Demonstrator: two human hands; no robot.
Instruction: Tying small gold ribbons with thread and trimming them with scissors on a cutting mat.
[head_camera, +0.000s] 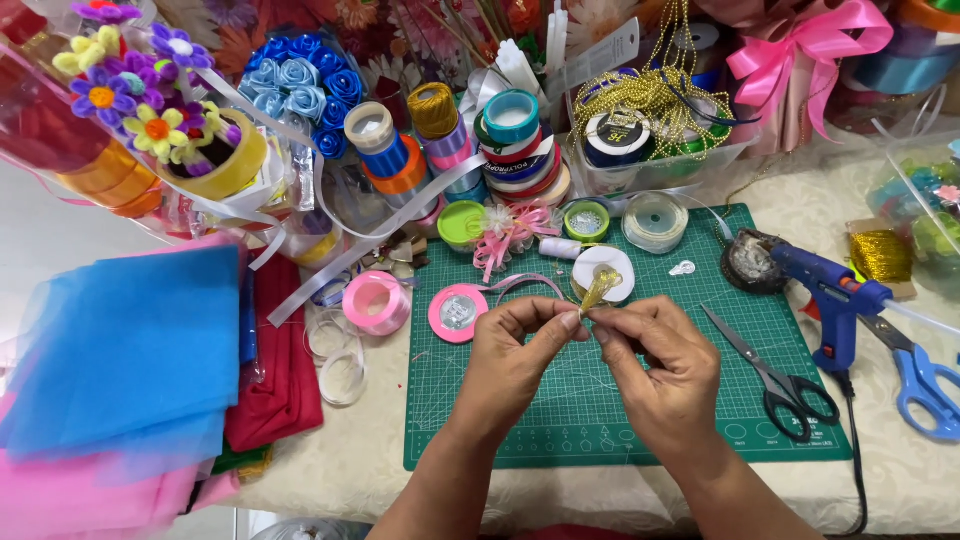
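Your left hand (515, 345) and right hand (655, 350) meet fingertip to fingertip above the green cutting mat (560, 420). Thumb and forefinger of each hand are pressed together, pinching the lower end of a small piece of gold ribbon (600, 290); its free end stands up above your fingertips. The remaining fingers of both hands are curled in. The ribbon is held clear of the mat, in front of a white ribbon spool (612, 265) lying at the mat's far edge.

To the left of your left hand, a flat pink spool (457, 313) lies on the mat's edge, with a pink ribbon roll (376, 302) just beyond it on the tablecloth. To the right of your right hand, black-handled scissors (775, 375) lie on the mat, blades pointing toward your hands. Farther right, a blue glue gun (830, 295) stands at the mat's corner, with blue-handled scissors (925, 380) beside it. Blue tulle (130, 350) is stacked at far left.
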